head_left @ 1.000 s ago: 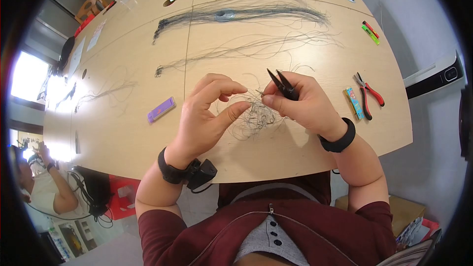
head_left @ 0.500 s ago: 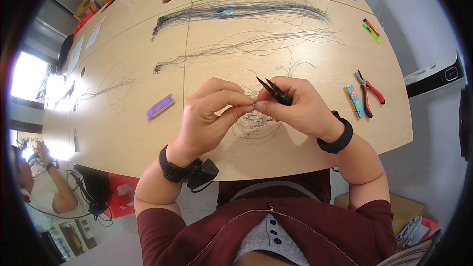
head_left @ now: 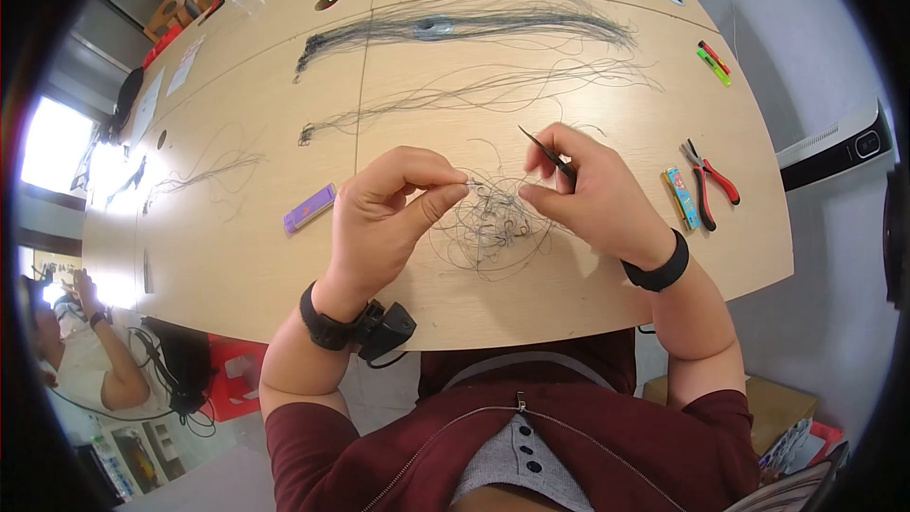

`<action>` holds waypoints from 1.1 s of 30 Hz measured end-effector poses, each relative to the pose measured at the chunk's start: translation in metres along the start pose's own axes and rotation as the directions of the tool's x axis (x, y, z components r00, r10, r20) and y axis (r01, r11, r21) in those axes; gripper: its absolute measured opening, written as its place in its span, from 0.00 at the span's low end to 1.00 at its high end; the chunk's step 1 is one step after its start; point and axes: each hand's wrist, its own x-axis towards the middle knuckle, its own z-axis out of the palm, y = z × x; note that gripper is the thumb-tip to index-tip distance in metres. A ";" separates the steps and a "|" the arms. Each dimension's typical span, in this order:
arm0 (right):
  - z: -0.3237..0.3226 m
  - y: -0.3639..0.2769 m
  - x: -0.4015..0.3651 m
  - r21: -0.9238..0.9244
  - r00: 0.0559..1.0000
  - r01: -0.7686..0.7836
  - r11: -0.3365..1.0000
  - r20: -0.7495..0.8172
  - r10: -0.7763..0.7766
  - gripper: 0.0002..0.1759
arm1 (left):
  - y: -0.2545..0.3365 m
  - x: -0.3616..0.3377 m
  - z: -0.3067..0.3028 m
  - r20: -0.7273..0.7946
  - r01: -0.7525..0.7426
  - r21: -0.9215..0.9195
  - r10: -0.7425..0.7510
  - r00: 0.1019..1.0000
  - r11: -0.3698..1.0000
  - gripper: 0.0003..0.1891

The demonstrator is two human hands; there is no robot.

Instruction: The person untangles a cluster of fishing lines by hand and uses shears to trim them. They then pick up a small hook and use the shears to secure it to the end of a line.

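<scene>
My left hand (head_left: 396, 209) is closed, thumb and forefinger pinching something tiny at the left edge of a tangle of thin dark line (head_left: 495, 232); I cannot tell what the tiny piece is. Small curved, hook-like bits show inside the tangle, which lies on the table between my hands. My right hand (head_left: 599, 185) is closed around black thread snips (head_left: 552, 154), their pointed end aimed up and left. Its thumb tip is right at the tangle's right side. Both wrists wear black bands, and a small black device sits on the left one.
Two long bundles of line (head_left: 455, 27) (head_left: 474, 90) stretch across the table (head_left: 427, 308). A purple box (head_left: 310, 209) lies left; a blue box (head_left: 681, 197) and red-handled pliers (head_left: 709, 185) lie right. Green and red items (head_left: 714, 66) sit farther back. Another person (head_left: 90, 351) is at left.
My hands have drawn apart, the right moving right and up, the left slightly left. The snips have turned and their points no longer show spread. More of the tangle shows.
</scene>
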 end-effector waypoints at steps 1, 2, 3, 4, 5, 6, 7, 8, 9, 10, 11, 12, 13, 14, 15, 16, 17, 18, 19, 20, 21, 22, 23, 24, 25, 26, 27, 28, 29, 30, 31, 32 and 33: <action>-0.001 -0.001 0.000 0.056 0.999 -0.020 0.998 0.037 0.018 0.11 | 0.002 0.000 0.000 -0.002 0.022 -0.030 -0.022 1.000 0.999 0.06; -0.002 -0.004 0.000 0.112 0.996 -0.043 0.993 0.076 0.035 0.12 | 0.003 0.000 0.001 -0.003 0.046 -0.060 -0.046 0.999 0.997 0.06; -0.003 -0.007 0.000 0.168 0.992 -0.069 0.983 0.115 0.050 0.14 | 0.003 0.000 0.000 0.017 0.026 -0.022 -0.026 1.000 0.999 0.06; -0.004 -0.012 -0.001 0.365 0.975 -0.173 0.915 0.195 0.107 0.16 | 0.002 0.000 -0.001 0.039 0.006 0.016 -0.006 0.999 1.000 0.06; -0.004 -0.020 -0.001 0.536 0.948 -0.280 0.797 0.283 0.143 0.18 | 0.001 0.000 -0.001 0.062 -0.016 0.053 0.013 0.998 0.998 0.06; -0.004 -0.024 -0.001 0.669 0.914 -0.384 0.636 0.375 0.157 0.20 | 0.000 0.000 -0.001 0.060 -0.026 0.079 0.021 0.998 0.997 0.05; -0.004 -0.024 -0.002 0.672 0.898 -0.407 0.618 0.419 0.136 0.21 | -0.001 0.000 -0.001 0.058 -0.036 0.107 0.030 0.998 0.994 0.05; -0.003 -0.024 -0.003 0.674 0.880 -0.430 0.600 0.462 0.112 0.22 | -0.002 0.000 -0.001 0.056 -0.046 0.135 0.038 0.998 0.990 0.04; -0.003 -0.023 -0.003 0.675 0.859 -0.454 0.582 0.504 0.087 0.23 | -0.001 0.001 -0.002 -0.011 -0.023 0.113 0.024 1.000 0.993 0.04; -0.004 -0.023 -0.003 0.686 0.869 -0.451 0.570 0.483 0.107 0.23 | -0.002 0.003 -0.005 -0.080 0.000 0.088 0.007 0.997 0.996 0.04; -0.007 -0.020 -0.002 0.730 0.901 -0.403 0.552 0.423 0.099 0.23 | -0.002 0.006 -0.008 -0.148 0.020 0.061 -0.011 0.989 0.998 0.03; -0.010 -0.016 -0.001 0.770 0.928 -0.353 0.532 0.362 0.091 0.23 | -0.003 0.011 -0.013 -0.251 0.048 0.086 -0.025 0.968 0.995 0.03; -0.014 -0.013 0.000 0.805 0.950 -0.300 0.511 0.299 0.085 0.24 | -0.006 0.015 -0.024 -0.306 0.076 0.125 -0.034 0.951 0.989 0.03; -0.019 -0.011 0.002 0.840 0.967 -0.251 0.480 0.233 0.098 0.23 | -0.007 0.019 -0.034 -0.364 0.093 0.129 -0.040 0.930 0.987 0.03; -0.024 -0.008 0.003 0.865 0.977 -0.214 0.455 0.187 0.103 0.23 | -0.007 0.023 -0.043 -0.421 0.109 0.132 -0.044 0.906 0.985 0.04; -0.029 -0.003 0.005 0.888 0.984 -0.174 0.426 0.142 0.108 0.22 | -0.009 0.026 -0.053 -0.450 0.100 0.121 -0.035 0.893 0.988 0.04; -0.034 0.003 0.008 0.908 0.989 -0.134 0.397 0.096 0.114 0.21 | -0.013 0.028 -0.064 -0.478 0.091 0.111 -0.027 0.878 0.990 0.04; -0.039 0.009 0.010 0.928 0.988 -0.114 0.354 0.068 0.141 0.21 | -0.016 0.029 -0.073 -0.506 0.081 0.102 -0.018 0.862 0.991 0.05; -0.045 0.014 0.013 0.946 0.985 -0.094 0.310 0.043 0.168 0.20 | -0.019 0.031 -0.081 -0.523 0.081 0.047 -0.044 0.851 0.996 0.05; -0.051 0.019 0.017 0.968 0.981 -0.072 0.241 0.026 0.190 0.18 | -0.020 0.032 -0.088 -0.538 0.079 -0.006 -0.070 0.840 0.997 0.05; -0.058 0.027 0.019 0.984 0.983 -0.049 0.173 0.017 0.184 0.17 | -0.022 0.032 -0.095 -0.552 0.076 -0.059 -0.096 0.828 0.995 0.06; -0.066 0.035 0.021 0.992 0.983 -0.018 0.125 -0.005 0.184 0.16 | -0.025 0.033 -0.103 -0.570 0.096 -0.048 -0.106 0.815 0.994 0.06; -0.073 0.043 0.023 0.997 0.982 0.014 0.077 -0.028 0.188 0.15 | -0.029 0.033 -0.110 -0.586 0.116 -0.039 -0.117 0.802 0.992 0.06; -0.079 0.050 0.024 0.996 0.976 0.055 0.068 -0.068 0.205 0.15 | -0.033 0.033 -0.116 -0.602 0.136 -0.031 -0.127 0.789 0.990 0.06; -0.085 0.058 0.025 0.993 0.969 0.097 0.061 -0.108 0.223 0.14 | -0.037 0.034 -0.121 -0.619 0.169 0.022 -0.119 0.776 0.985 0.05; -0.091 0.064 0.026 0.989 0.959 0.139 0.056 -0.148 0.243 0.14 | -0.040 0.035 -0.124 -0.635 0.202 0.074 -0.110 0.764 0.977 0.05; -0.095 0.069 0.026 0.979 0.930 0.194 0.061 -0.204 0.305 0.14 | -0.044 0.035 -0.127 -0.650 0.235 0.123 -0.100 0.753 0.964 0.05; -0.099 0.073 0.026 0.966 0.895 0.249 0.071 -0.258 0.365 0.13 | -0.048 0.035 -0.130 -0.658 0.273 0.174 -0.095 0.747 0.946 0.04; -0.104 0.080 0.026 0.949 0.851 0.302 0.086 -0.309 0.424 0.13 | -0.053 0.034 -0.133 -0.667 0.310 0.222 -0.089 0.740 0.924 0.04; -0.111 0.096 0.024 0.930 0.824 0.350 0.112 -0.363 0.435 0.13 | -0.058 0.033 -0.137 -0.674 0.347 0.269 -0.082 0.734 0.899 0.04; -0.113 0.098 0.025 0.914 0.789 0.380 0.146 -0.402 0.465 0.13 | -0.066 0.033 -0.142 -0.682 0.384 0.334 -0.060 0.729 0.861 0.04; -0.115 0.098 0.025 0.895 0.750 0.407 0.182 -0.441 0.493 0.13 | -0.075 0.032 -0.149 -0.688 0.419 0.397 -0.038 0.725 0.816 0.04; -0.116 0.098 0.025 0.874 0.709 0.433 0.219 -0.480 0.516 0.13 | -0.078 0.032 -0.151 -0.692 0.451 0.456 -0.013 0.722 0.767 0.05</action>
